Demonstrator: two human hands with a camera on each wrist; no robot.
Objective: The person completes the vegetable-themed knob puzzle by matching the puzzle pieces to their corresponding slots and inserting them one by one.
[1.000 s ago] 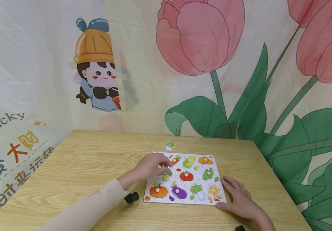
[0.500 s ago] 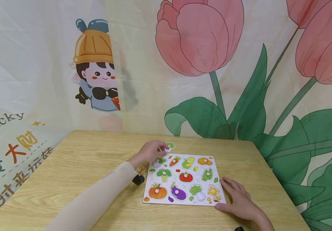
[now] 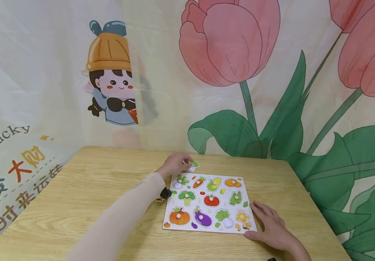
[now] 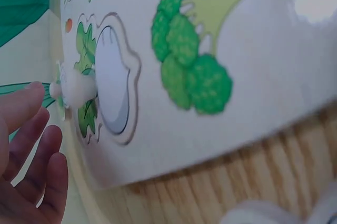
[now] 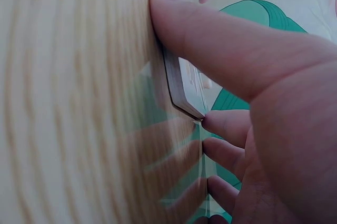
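Note:
A white wooden vegetable puzzle board [image 3: 203, 224] lies on the table, with several knobbed pieces such as a tomato [image 3: 211, 200], an eggplant [image 3: 202, 218] and a pumpkin [image 3: 179, 217] in it. Just past its far edge is a loose bok choy piece [image 3: 194, 165]. My left hand [image 3: 175, 164] reaches over to that piece; in the left wrist view its fingertips are by the knob [image 4: 55, 90], with a small gap visible. My right hand [image 3: 273, 225] rests at the board's near right corner, thumb against the near edge and fingers touching the right side.
A loose mushroom piece [image 3: 159, 199] lies left of the board, mostly hidden by the left wrist and its black camera [image 3: 166, 193]. The wooden table [image 3: 109, 170] runs back to a printed curtain [image 3: 161, 90] with tulips.
My left hand has moved from above the board's left side, away from me, to the bok choy piece. My right hand and the board stay put.

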